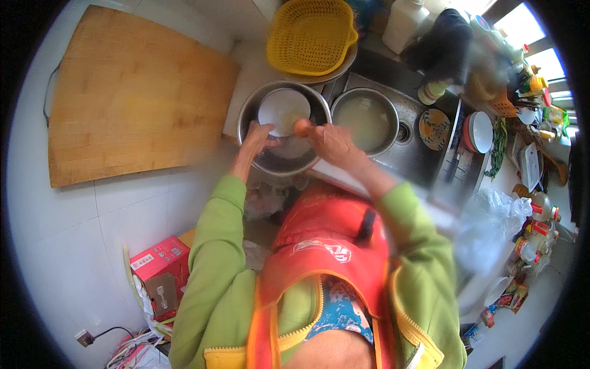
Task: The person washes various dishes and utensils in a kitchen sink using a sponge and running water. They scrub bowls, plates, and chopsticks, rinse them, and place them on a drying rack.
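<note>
My left hand [261, 136] grips the near left rim of a white bowl [282, 105], tilted inside a deep stainless steel basin [244, 115]. Between the fingers of my right hand [334, 143] is a small, round, orange-brown object [302, 127], possibly an egg. It is at the bowl's right edge, and I cannot tell whether the two touch. Something pale and blurred lies inside the bowl. Below it, cloudy liquid [295, 147] shows in the basin. Just right of my right hand, a second metal basin [392, 133] in the sink holds cloudy, pale liquid.
A yellow plastic colander [313, 41] rests on another metal bowl beyond the basins. The sink [408, 159] also holds a patterned plate [434, 129] near the drain. A large wooden cutting board [138, 97] stands against the left wall. Stacked bowls [480, 132] and a plastic bag [488, 221] are at right.
</note>
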`<state>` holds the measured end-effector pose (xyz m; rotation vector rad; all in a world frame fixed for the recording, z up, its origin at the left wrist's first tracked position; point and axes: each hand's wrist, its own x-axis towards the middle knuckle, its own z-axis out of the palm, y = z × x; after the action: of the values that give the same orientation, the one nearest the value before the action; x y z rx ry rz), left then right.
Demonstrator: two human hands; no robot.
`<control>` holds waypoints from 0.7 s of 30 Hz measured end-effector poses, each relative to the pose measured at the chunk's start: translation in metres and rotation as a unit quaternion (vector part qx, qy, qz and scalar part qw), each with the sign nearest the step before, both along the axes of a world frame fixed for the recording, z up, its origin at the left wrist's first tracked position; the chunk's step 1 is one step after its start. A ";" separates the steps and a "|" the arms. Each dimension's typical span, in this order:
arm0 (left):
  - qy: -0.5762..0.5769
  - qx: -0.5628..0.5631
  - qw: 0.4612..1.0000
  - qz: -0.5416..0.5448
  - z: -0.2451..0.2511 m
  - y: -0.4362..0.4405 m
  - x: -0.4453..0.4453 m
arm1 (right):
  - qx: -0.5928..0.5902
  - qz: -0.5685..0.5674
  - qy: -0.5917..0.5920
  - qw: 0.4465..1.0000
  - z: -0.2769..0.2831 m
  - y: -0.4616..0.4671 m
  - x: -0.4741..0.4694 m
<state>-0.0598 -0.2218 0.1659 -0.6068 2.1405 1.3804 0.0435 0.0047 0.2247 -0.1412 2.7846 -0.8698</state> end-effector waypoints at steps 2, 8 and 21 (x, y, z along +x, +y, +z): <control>0.036 -0.096 0.993 -0.063 -0.013 -0.027 -0.010 | -0.048 0.005 0.025 0.999 0.006 -0.004 0.002; 0.194 -0.162 0.955 -0.158 -0.007 -0.016 -0.005 | 0.002 0.030 0.017 0.999 -0.001 -0.007 0.004; 0.335 -0.313 0.833 -0.310 0.000 -0.014 -0.012 | 0.018 -0.026 -0.015 0.999 0.001 0.003 0.004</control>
<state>-0.0716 -0.2354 0.1660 0.4539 2.9833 0.5279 0.0472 0.0080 0.2254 -0.0498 2.7848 -0.8266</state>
